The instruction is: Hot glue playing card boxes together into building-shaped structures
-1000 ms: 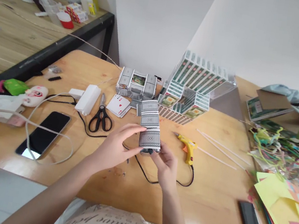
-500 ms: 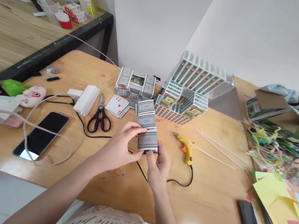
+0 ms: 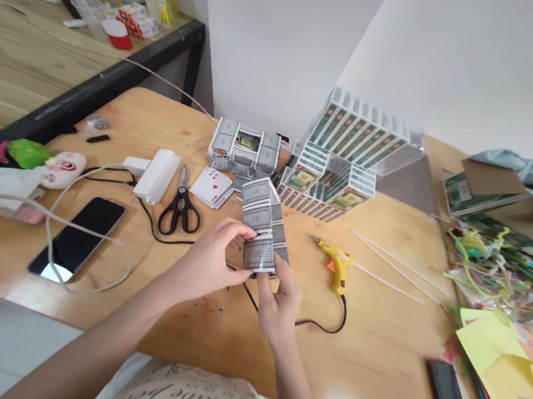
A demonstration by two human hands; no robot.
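Between my two hands is a strip of joined playing cards (image 3: 259, 215), patterned grey backs facing up, with a second row of card backs showing along its right side. My left hand (image 3: 217, 252) grips its left edge, thumb low and index finger on top. Fingers of my right hand (image 3: 277, 299) close on the lower right corner. Beyond the strip stands a structure covered in cards (image 3: 244, 147). A loose stack of playing cards (image 3: 212, 187) lies face up beside black-handled scissors (image 3: 181, 207). To the right rests a yellow glue gun (image 3: 336, 262).
Green-and-white card boxes (image 3: 351, 139) are stacked at the back. White glue sticks (image 3: 395, 267) lie right of the glue gun. A phone (image 3: 81, 234) with a looping white cable and a white adapter (image 3: 157, 175) sit left. Coloured paper (image 3: 499, 358) covers the right side.
The card strip has turned slightly, so a second row of card backs now shows on its right. My right hand has shifted a little left along the lower edge.
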